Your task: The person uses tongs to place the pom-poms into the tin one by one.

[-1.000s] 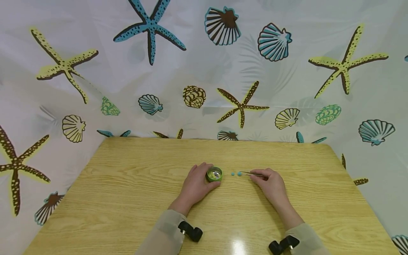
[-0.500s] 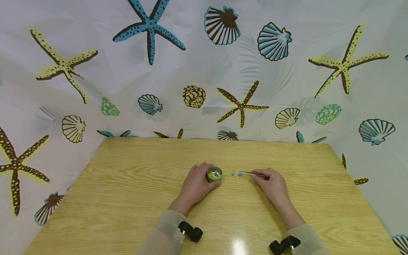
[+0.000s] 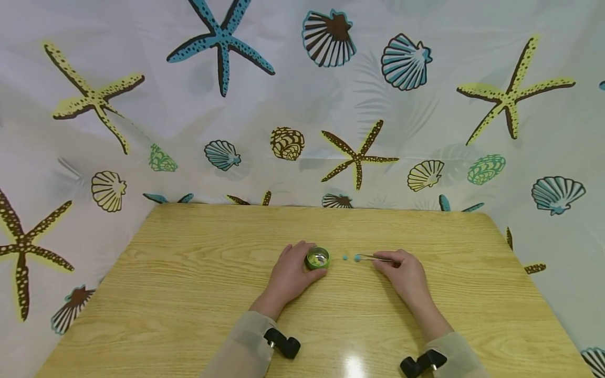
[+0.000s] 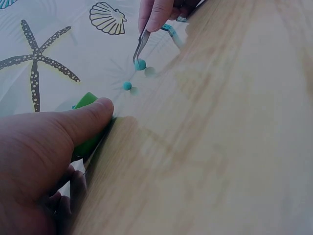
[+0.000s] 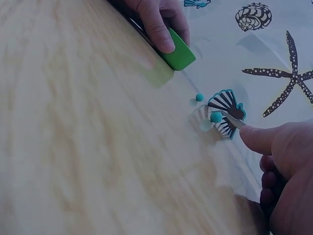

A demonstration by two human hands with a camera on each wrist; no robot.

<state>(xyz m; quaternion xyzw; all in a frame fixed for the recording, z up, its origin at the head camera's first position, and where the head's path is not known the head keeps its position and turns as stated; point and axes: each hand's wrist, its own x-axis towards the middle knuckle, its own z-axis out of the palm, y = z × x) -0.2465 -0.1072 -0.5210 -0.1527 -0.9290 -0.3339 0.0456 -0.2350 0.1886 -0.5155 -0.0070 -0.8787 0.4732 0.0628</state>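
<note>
In the head view my left hand (image 3: 292, 273) grips a small round green container (image 3: 311, 265) from its left side, thumb in front. Its inside is shiny metal, with small yellowish bits too tiny to identify. My right hand (image 3: 404, 274) pinches metal tweezers (image 3: 378, 258) pointing left. At their tips is a larger turquoise ball (image 3: 357, 258), apparently caught between the prongs. A smaller turquoise ball (image 3: 345, 258) lies on the table between it and the container. Both wrist views show the smaller ball (image 4: 127, 86) and the larger ball (image 5: 216, 117) apart.
The wooden table (image 3: 189, 294) reaches back to a white cloth (image 3: 293, 94) printed with starfish and shells. Black wrist mounts (image 3: 283, 344) sit on both sleeves.
My right hand and the tweezers have shifted slightly right, and the larger ball with them, so the gap to the smaller ball is wider. My left hand and the container have stayed put.
</note>
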